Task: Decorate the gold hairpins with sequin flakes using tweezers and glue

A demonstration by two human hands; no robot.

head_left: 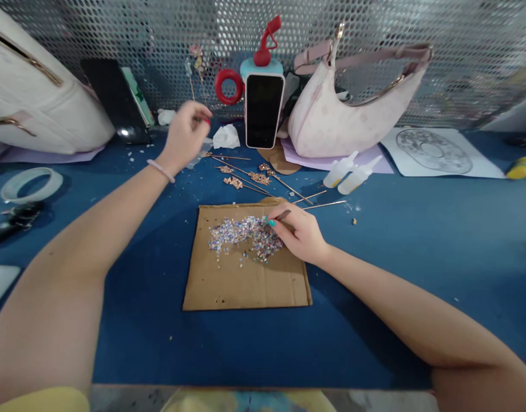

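Note:
My right hand (299, 232) is closed on a thin dark tool (283, 215), at the right end of a pile of small shiny beads (245, 232). The beads lie on a flat piece of brown cardboard (245, 286). My left hand (189, 130), blurred, is raised behind the cardboard near two upright flower-topped sticks (197, 63); its fingers are bent together, and what they hold, if anything, cannot be made out. Several gold hairpins with ornate heads (259, 178) lie behind the cardboard.
A phone (265, 111) leans on a blue-lidded cup (263, 67). A pink handbag (352, 123), white glue bottles (349, 174) and a printed sheet (443, 151) stand or lie right. A tape roll (31, 185) and a white bag (43, 97) are left.

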